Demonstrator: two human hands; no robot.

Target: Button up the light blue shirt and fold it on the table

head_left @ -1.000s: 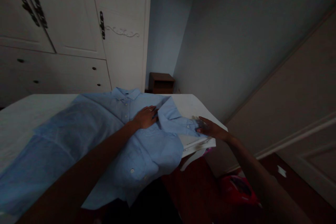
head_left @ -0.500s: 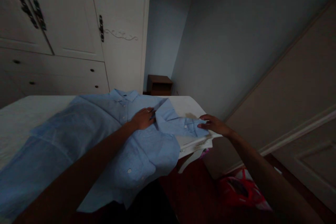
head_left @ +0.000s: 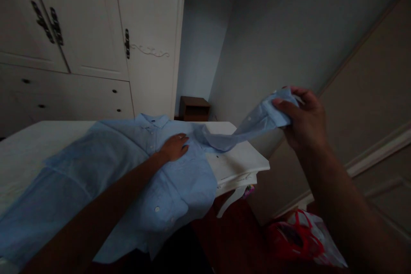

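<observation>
A light blue button-up shirt (head_left: 125,141) lies spread over a white table (head_left: 245,158), its collar at the far edge and its lower part hanging over the near side. My left hand (head_left: 175,146) rests flat on the shirt's chest, fingers stretched out, with a ring on one finger. Raised above the table's right end, my right hand (head_left: 305,113) pinches the cuff of one shirt sleeve (head_left: 253,122) between thumb and fingers. That sleeve stretches from the shoulder up to the hand. The other sleeve trails off to the left.
Behind the table stands a white wardrobe (head_left: 150,17) with dark handles and drawers. A small brown cabinet (head_left: 195,102) sits in the back corner by the grey wall (head_left: 272,30). On the floor at lower right is a red and white bag (head_left: 298,235).
My right hand has lifted the sleeve by its cuff, up and to the right, off the tabletop. My left hand stays on the shirt's chest.
</observation>
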